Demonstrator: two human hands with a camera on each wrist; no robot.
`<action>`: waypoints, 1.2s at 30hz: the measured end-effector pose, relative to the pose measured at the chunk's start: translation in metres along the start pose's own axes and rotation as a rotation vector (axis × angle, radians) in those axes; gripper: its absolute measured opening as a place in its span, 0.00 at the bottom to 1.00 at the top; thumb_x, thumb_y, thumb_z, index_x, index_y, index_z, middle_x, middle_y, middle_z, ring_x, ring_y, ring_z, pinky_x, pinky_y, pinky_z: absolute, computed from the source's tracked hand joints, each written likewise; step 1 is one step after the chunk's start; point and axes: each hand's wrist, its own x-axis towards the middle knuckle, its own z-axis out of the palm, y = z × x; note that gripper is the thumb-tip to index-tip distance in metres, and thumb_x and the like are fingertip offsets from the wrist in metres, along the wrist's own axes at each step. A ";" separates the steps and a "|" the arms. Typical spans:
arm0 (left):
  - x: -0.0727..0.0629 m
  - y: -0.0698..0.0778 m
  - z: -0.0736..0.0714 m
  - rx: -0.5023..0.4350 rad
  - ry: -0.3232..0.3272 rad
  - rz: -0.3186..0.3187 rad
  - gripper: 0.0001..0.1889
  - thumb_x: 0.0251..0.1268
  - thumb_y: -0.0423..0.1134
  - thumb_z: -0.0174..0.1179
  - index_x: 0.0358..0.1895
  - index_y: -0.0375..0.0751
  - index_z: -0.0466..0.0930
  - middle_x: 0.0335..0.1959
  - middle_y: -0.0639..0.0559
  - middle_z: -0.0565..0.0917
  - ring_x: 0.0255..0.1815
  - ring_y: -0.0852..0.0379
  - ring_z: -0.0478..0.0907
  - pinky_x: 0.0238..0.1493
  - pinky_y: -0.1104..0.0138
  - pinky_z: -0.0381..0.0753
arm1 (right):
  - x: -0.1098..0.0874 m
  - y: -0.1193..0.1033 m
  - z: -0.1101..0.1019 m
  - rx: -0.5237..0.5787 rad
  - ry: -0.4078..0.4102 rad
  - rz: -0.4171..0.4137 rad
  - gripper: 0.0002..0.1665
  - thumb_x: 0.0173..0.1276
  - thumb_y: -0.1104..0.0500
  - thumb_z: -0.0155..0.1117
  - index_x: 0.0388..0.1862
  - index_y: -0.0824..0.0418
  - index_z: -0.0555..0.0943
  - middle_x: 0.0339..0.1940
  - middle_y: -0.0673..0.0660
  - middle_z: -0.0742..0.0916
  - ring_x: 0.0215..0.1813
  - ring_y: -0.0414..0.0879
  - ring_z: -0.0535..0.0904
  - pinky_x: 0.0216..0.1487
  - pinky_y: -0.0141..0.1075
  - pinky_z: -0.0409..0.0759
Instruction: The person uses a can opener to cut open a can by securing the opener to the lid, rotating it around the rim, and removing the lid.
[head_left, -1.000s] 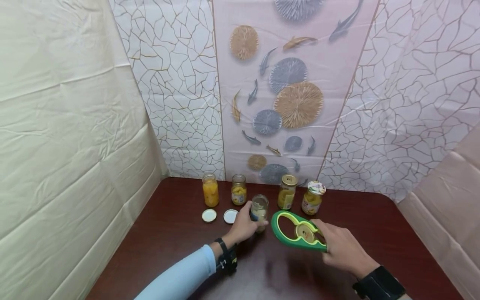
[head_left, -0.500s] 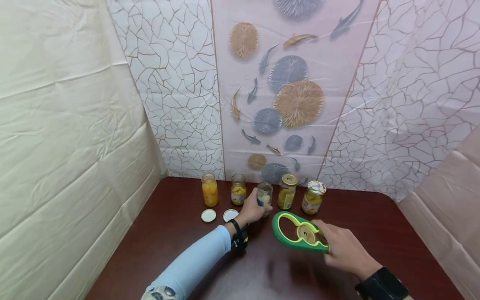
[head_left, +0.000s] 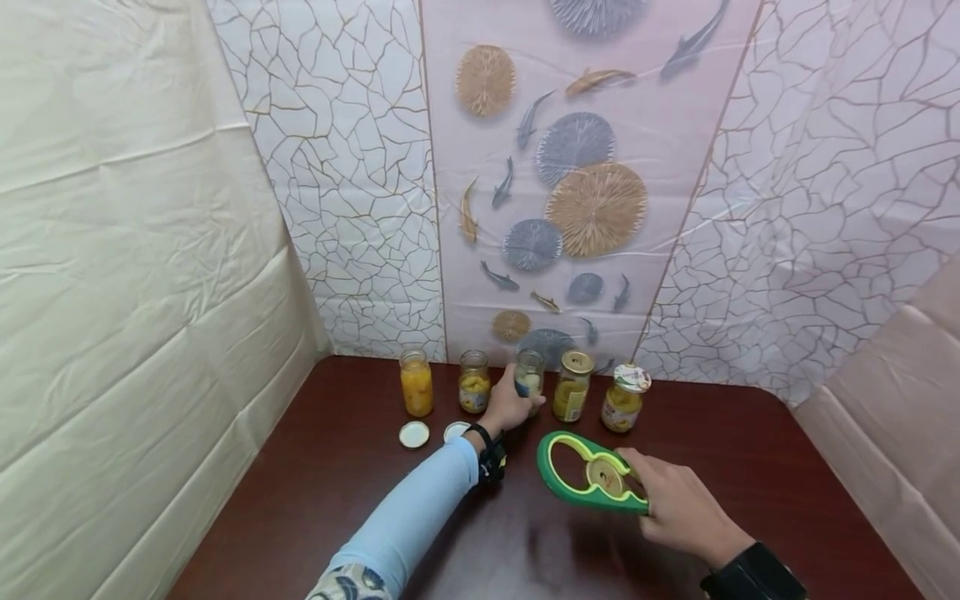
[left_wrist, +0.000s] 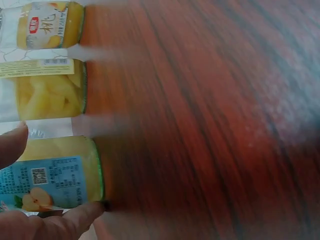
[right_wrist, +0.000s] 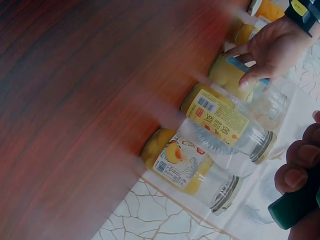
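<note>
My left hand (head_left: 510,407) grips an uncapped glass jar (head_left: 529,372) with a blue label and pale fruit, upright in the back row. In the left wrist view, thumb and finger lie on either side of this jar's label (left_wrist: 45,175), the fingertip close to its base. My right hand (head_left: 684,507) holds a green jar opener (head_left: 553,472) by its handle end, over the table's front right. A gold lid (head_left: 603,477) sits inside the opener's ring. In the right wrist view the opener's dark green handle (right_wrist: 290,207) shows beneath curled fingers.
Two uncapped jars of yellow fruit, one tall (head_left: 417,387) and one shorter (head_left: 474,390), stand to the left. Two lidded jars, gold-capped (head_left: 572,392) and white-capped (head_left: 623,402), stand to the right. Loose lids (head_left: 414,434) lie on the dark wood table (head_left: 337,467); fabric walls (head_left: 360,208) surround it.
My left hand has carried the blue-labelled jar backward and slightly right, into line between the other jars. The right hand with the opener has stayed nearly still.
</note>
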 end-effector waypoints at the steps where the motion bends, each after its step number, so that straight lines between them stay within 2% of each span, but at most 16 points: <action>1: 0.004 -0.005 0.002 -0.005 0.001 -0.006 0.40 0.70 0.46 0.74 0.80 0.53 0.63 0.68 0.42 0.82 0.65 0.42 0.83 0.62 0.49 0.84 | 0.000 0.000 0.001 -0.002 0.006 -0.005 0.45 0.42 0.70 0.75 0.65 0.55 0.79 0.41 0.46 0.89 0.36 0.32 0.80 0.31 0.29 0.75; 6: 0.024 -0.029 0.012 -0.010 0.010 -0.031 0.42 0.68 0.47 0.75 0.81 0.59 0.61 0.69 0.46 0.82 0.66 0.43 0.82 0.64 0.48 0.83 | -0.002 0.000 0.002 0.016 -0.008 -0.009 0.45 0.43 0.70 0.75 0.66 0.55 0.78 0.41 0.45 0.88 0.36 0.33 0.81 0.31 0.28 0.75; 10: 0.030 -0.037 0.016 -0.022 0.005 -0.039 0.44 0.68 0.47 0.75 0.82 0.60 0.60 0.69 0.47 0.82 0.68 0.43 0.81 0.67 0.47 0.82 | -0.002 -0.001 0.003 0.015 -0.029 0.009 0.45 0.43 0.69 0.75 0.66 0.55 0.78 0.42 0.44 0.89 0.36 0.33 0.81 0.32 0.28 0.75; 14: 0.029 -0.039 0.015 -0.039 -0.006 -0.046 0.47 0.67 0.49 0.76 0.84 0.61 0.57 0.73 0.47 0.80 0.72 0.43 0.79 0.69 0.46 0.81 | -0.003 -0.002 0.005 0.007 -0.028 0.013 0.45 0.43 0.68 0.76 0.66 0.55 0.79 0.43 0.44 0.89 0.37 0.34 0.82 0.33 0.29 0.76; 18: 0.019 -0.029 0.010 -0.012 -0.019 -0.043 0.50 0.68 0.51 0.75 0.86 0.58 0.54 0.78 0.45 0.76 0.75 0.41 0.77 0.71 0.45 0.80 | -0.002 -0.002 0.006 -0.014 -0.007 0.018 0.44 0.43 0.69 0.76 0.65 0.56 0.79 0.42 0.46 0.89 0.36 0.35 0.83 0.31 0.29 0.76; 21: 0.012 -0.022 0.007 -0.005 -0.020 -0.042 0.49 0.68 0.49 0.75 0.86 0.56 0.54 0.78 0.44 0.76 0.75 0.41 0.77 0.71 0.45 0.80 | -0.001 -0.002 0.006 -0.033 0.017 0.027 0.43 0.42 0.69 0.75 0.64 0.58 0.79 0.42 0.48 0.89 0.35 0.37 0.83 0.30 0.30 0.75; 24: 0.004 -0.012 0.005 0.010 -0.006 -0.042 0.46 0.70 0.48 0.74 0.85 0.55 0.56 0.76 0.44 0.77 0.73 0.41 0.78 0.69 0.46 0.81 | 0.001 -0.003 0.006 -0.044 0.032 0.038 0.43 0.42 0.69 0.75 0.64 0.57 0.80 0.42 0.49 0.90 0.35 0.38 0.84 0.30 0.30 0.75; 29: -0.010 0.006 0.005 0.024 0.015 -0.050 0.48 0.72 0.45 0.72 0.87 0.50 0.52 0.79 0.39 0.74 0.76 0.37 0.75 0.72 0.43 0.79 | 0.002 -0.003 0.007 -0.054 0.041 0.041 0.44 0.41 0.68 0.76 0.64 0.56 0.80 0.42 0.48 0.89 0.36 0.38 0.84 0.31 0.31 0.77; 33: -0.020 0.008 0.009 0.012 0.027 -0.094 0.56 0.67 0.45 0.77 0.89 0.48 0.45 0.83 0.36 0.67 0.81 0.35 0.68 0.77 0.40 0.74 | 0.002 -0.004 0.010 -0.049 0.055 0.029 0.44 0.40 0.69 0.76 0.64 0.56 0.80 0.41 0.47 0.89 0.35 0.35 0.82 0.30 0.30 0.75; 36: -0.039 0.009 0.008 0.049 0.016 -0.117 0.60 0.67 0.45 0.77 0.89 0.45 0.38 0.86 0.33 0.60 0.86 0.33 0.60 0.80 0.39 0.69 | 0.001 -0.004 0.010 -0.046 0.057 0.027 0.44 0.41 0.69 0.76 0.64 0.56 0.80 0.41 0.47 0.89 0.35 0.35 0.82 0.30 0.30 0.75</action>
